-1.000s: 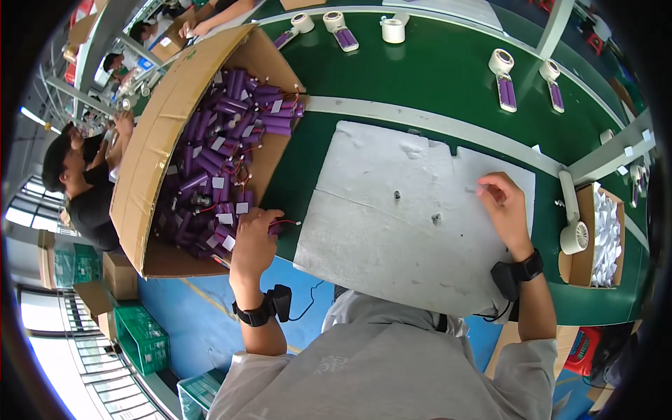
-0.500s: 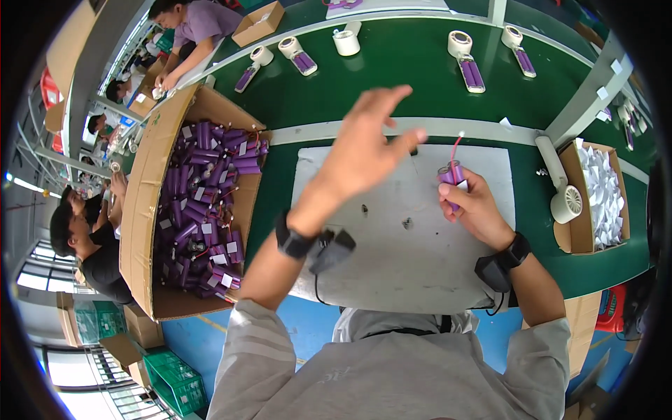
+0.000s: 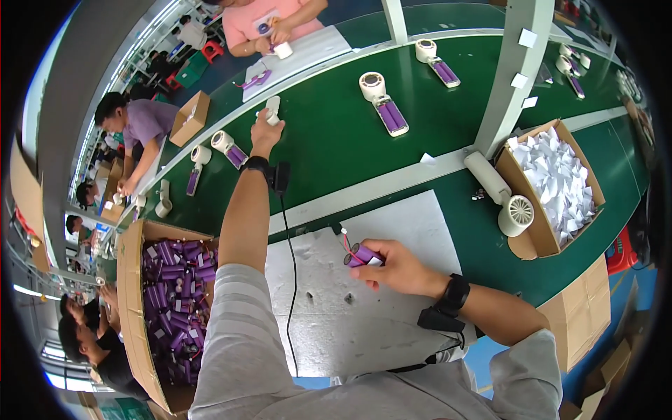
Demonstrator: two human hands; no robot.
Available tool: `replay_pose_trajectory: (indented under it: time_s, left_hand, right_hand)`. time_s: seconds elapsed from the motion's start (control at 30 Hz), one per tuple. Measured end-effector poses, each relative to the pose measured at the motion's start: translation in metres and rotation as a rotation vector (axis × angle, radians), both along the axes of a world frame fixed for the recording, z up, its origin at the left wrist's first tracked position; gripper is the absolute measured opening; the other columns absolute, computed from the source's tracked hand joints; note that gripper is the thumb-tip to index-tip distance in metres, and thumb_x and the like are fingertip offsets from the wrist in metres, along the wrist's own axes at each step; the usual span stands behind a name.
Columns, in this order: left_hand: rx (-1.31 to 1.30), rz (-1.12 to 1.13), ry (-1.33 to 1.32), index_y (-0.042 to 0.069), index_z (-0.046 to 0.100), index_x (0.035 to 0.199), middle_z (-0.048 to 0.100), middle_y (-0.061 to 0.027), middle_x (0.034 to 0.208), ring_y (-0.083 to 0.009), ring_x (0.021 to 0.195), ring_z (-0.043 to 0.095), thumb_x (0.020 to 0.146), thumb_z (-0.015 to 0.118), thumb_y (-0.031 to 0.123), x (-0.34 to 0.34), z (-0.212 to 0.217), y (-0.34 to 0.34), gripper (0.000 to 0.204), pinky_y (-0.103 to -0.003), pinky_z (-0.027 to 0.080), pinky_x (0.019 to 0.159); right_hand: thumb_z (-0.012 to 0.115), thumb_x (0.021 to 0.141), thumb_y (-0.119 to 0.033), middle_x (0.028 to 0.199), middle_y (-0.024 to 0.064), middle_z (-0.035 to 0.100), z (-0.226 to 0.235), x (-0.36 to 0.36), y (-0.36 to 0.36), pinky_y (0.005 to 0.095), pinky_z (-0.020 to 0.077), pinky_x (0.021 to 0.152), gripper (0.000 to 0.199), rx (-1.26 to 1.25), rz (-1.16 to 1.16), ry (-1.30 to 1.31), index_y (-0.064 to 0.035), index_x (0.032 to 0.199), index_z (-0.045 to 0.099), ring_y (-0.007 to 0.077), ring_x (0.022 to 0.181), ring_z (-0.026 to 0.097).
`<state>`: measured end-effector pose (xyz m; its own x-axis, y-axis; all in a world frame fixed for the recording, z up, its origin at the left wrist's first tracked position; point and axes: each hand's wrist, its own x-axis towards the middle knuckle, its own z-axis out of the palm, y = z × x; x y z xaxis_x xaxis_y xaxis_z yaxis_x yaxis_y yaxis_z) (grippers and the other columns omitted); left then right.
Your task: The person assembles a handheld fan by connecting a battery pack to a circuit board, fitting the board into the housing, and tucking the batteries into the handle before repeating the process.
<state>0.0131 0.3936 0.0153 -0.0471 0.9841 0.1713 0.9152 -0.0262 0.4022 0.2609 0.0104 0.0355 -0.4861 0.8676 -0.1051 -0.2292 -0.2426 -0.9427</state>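
Note:
My left hand [image 3: 266,133] reaches far out over the green belt, its fingers closed round a white handheld fan housing [image 3: 274,105]; the hand hides part of that housing. In my right hand [image 3: 402,269] is a purple two-cell battery pack [image 3: 364,256] with a red wire and a small white connector, held low over the grey work mat [image 3: 318,343]. A white slip shows on the pack beside my fingers. Small dark bits lie on the mat.
Open fans with purple cells, such as one fan [image 3: 383,105], lie along the green belt [image 3: 315,154]. At left stands a carton [image 3: 129,308] of battery packs. A box [image 3: 595,210] of white slips and a white fan [image 3: 516,215] are at right, near a post [image 3: 514,77]. Co-workers sit opposite.
My left hand has gone from above the mat out to the belt and closed on a fan housing. My right hand still holds the battery pack, now tilted. The view has turned.

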Motion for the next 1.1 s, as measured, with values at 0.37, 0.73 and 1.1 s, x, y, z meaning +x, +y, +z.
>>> replay_pose_trajectory:
  time_s: [0.37, 0.73, 1.1]
  left_hand:
    - [-0.301, -0.498, -1.26, 0.002, 0.053, 0.129, 0.067, -0.0141, 0.099, -0.0185, 0.076, 0.063, 0.089, 0.064, 0.029, 0.039, 0.093, -0.256, 0.05, -0.029, 0.047, 0.06]
    - [-0.967, -0.277, -1.048, -0.005, 0.054, 0.117, 0.066, -0.0093, 0.082, -0.0147, 0.067, 0.061, 0.093, 0.054, 0.051, 0.015, 0.033, -0.36, 0.061, -0.028, 0.048, 0.056]
    - [-0.374, -0.681, -0.912, 0.007, 0.052, 0.125, 0.067, -0.0055, 0.097, -0.0145, 0.084, 0.062, 0.077, 0.072, -0.002, 0.004, -0.008, -0.389, 0.053, -0.029, 0.051, 0.075]
  right_hand:
    - [0.061, 0.095, -0.022, 0.104, 0.0122, 0.067, -0.025, 0.003, -0.006, 0.0315, 0.0531, 0.078, 0.024, -0.203, -0.338, 0.446, -0.0062, 0.11, 0.051, 0.0207, 0.092, 0.066]
    - [0.074, 0.084, -0.017, 0.095, 0.007, 0.064, -0.022, -0.015, -0.034, 0.0253, 0.0461, 0.071, 0.023, 0.362, -0.051, -0.338, -0.0055, 0.091, 0.055, 0.0096, 0.081, 0.057]
    - [0.076, 0.071, 0.001, 0.085, 0.0071, 0.063, -0.029, -0.026, -0.032, 0.0256, 0.046, 0.067, 0.027, 0.612, -0.395, -0.68, -0.003, 0.081, 0.052, 0.0136, 0.077, 0.055]
